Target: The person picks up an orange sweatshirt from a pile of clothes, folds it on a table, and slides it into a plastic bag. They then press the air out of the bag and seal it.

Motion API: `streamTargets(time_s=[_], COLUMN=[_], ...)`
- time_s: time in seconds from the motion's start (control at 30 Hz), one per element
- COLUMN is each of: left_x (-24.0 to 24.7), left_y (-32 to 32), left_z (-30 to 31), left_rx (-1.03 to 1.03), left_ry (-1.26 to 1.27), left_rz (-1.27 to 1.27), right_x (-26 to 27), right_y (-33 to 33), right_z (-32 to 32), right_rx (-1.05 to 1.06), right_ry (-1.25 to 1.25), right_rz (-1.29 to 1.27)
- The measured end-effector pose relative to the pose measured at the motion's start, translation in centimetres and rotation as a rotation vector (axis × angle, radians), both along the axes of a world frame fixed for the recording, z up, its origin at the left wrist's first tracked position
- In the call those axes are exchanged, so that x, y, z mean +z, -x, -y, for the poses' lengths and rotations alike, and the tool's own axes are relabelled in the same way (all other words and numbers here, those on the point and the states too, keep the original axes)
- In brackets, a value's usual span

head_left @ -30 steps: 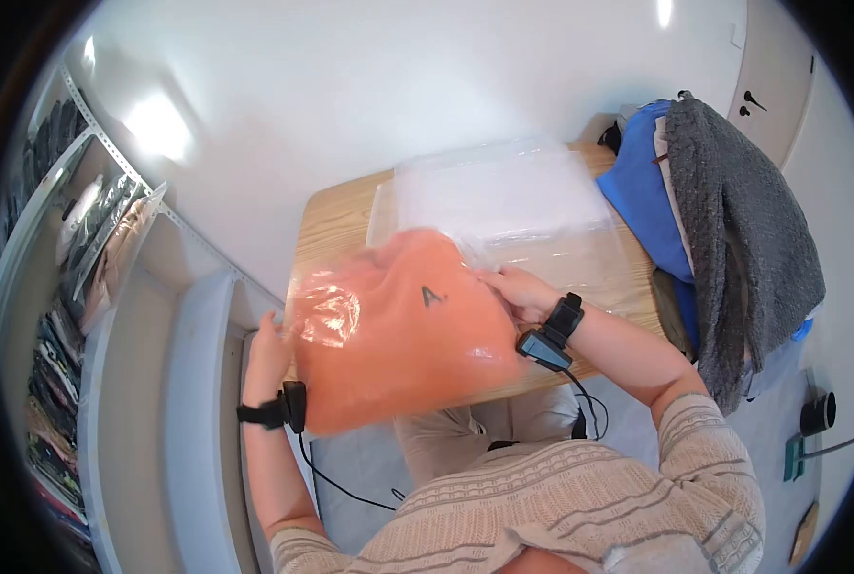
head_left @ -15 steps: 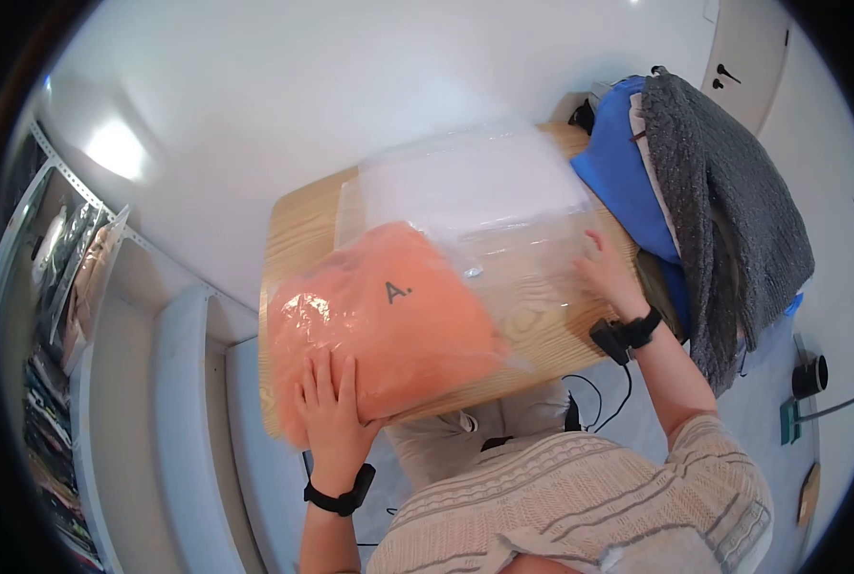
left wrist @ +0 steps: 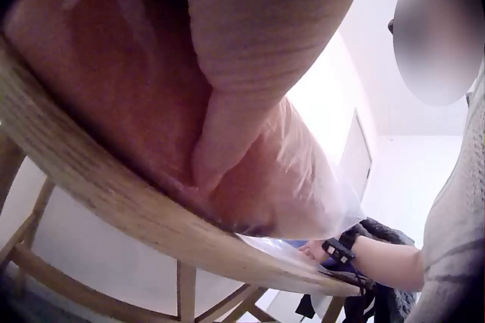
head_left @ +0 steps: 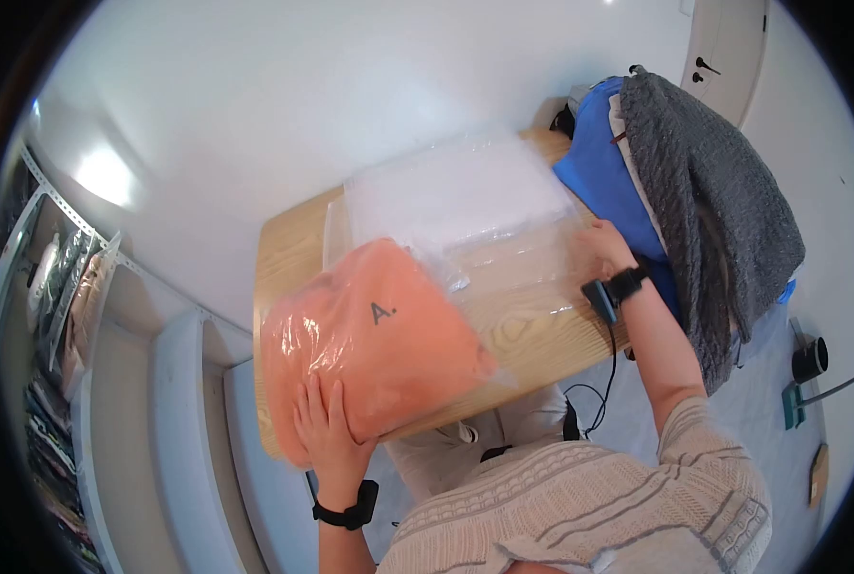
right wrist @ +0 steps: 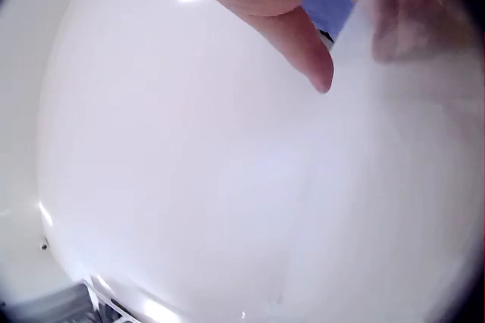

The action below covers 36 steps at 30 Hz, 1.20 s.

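Note:
An orange folded garment with a small dark letter A, inside a clear plastic bag [head_left: 388,349], lies on the near left of the wooden table [head_left: 288,234]. My left hand [head_left: 329,421] rests on its lower left part, fingers spread over the film; in the left wrist view the thumb [left wrist: 227,137] presses the bag close by the table edge. At the right edge of the flat clear plastic bags [head_left: 455,196], my right hand [head_left: 604,251] touches the film. The right wrist view shows its thumb [right wrist: 311,58] straight and apart from the fingers, which are partly behind film.
A pile of clothes stands right of the table, with a dark grey knitted garment [head_left: 699,182] over a blue one [head_left: 589,143]. Shelves [head_left: 183,383] with bagged clothes line the left side. A white wall [head_left: 350,77] rises behind the table.
The bagged garment, lifted between both hands at first, now lies on the table. My left hand has moved onto its top; my right hand has let go and moved right to the clear bags.

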<state>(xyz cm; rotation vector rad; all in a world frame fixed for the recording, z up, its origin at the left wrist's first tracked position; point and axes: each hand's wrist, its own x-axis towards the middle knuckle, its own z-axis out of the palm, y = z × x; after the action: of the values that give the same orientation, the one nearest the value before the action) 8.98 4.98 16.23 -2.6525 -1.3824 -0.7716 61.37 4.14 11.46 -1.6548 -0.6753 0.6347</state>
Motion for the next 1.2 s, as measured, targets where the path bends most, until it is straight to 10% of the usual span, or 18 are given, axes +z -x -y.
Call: streamTargets(time_s=[0.17,0.4,0.7,0.77,0.87,0.9,0.97,1.07,1.13,1.2], left_x=[-0.9,-1.0,-1.1,-1.1,-1.2,-1.1,-0.9,-1.1,-0.5,-0.2], left_y=[0.5,0.7,0.6,0.6,0.7,0.8,1.1,1.8,2.1,2.6], left_z=[-0.2,-0.2,-0.2,-0.3,-0.7,-0.9,-1.5,-3.1,-4.1,-5.4], left_rx=[-0.002,0.011,0.023,0.018,0.029,0.039,0.038,0.038,0.033,0.033], left_ry=[-0.040,-0.078,-0.090,-0.097,-0.102,-0.109,-0.050,-0.045,-0.035,-0.020], left_rz=[0.027,0.037,0.014,0.030,0.036,0.039,0.037,0.052,0.046,0.042], right_x=[1.5,2.2,1.9,0.7,-1.8,-0.1,-2.1,-2.4,-0.2,4.6], right_y=[-1.4,0.2,-9.6,-13.8,-16.7,-15.1,-16.0,-15.0,-12.5,-5.4], right_z=[-5.0,-8.8,-16.1,-17.5,-19.0,-17.3,-17.3,-16.4,-15.5,-11.7], right_rx=[0.097,0.286,0.099,0.106,-0.066,0.111,-0.087,-0.028,-0.331,-0.342], right_ry=[0.346,0.516,-0.010,0.355,0.496,0.685,0.546,0.579,0.476,0.443], right_rz=[-0.345,-0.102,0.445,1.315,1.010,1.323,0.828,0.972,0.340,0.654])
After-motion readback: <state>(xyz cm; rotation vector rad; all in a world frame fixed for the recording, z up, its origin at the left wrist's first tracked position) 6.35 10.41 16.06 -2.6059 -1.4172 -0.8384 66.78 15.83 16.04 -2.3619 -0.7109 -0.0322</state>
